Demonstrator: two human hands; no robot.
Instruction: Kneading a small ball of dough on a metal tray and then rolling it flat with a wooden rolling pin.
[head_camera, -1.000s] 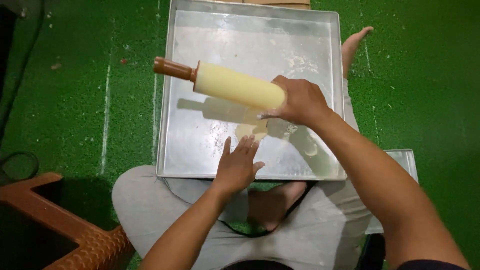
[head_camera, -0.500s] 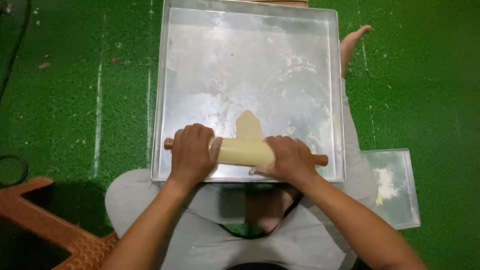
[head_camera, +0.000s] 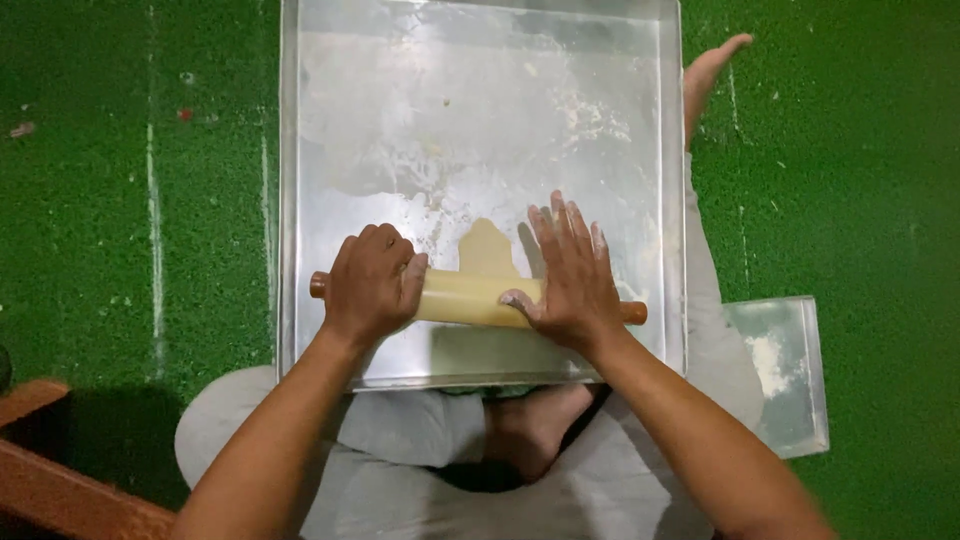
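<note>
our left hand (head_camera: 372, 283) curls over the stiff rolling pin (head_camera: 478, 298), right hand (head_camera: 567, 275) fingers spread flat; the dough (head_camera: 487, 250) looks soft and thin.

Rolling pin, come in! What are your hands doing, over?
Left hand curled over rolling pin; right hand flat on it. Pin on dough in metal tray. Nothing in the way.

Leaving wide bare metal open across the far half of the tray (head_camera: 480, 90), beyond the rolling pin (head_camera: 470, 298) and dough (head_camera: 487, 250). Hemming in every side with raised tray walls; crowding the right with a foot (head_camera: 710, 70) and small container (head_camera: 785, 370).
</note>
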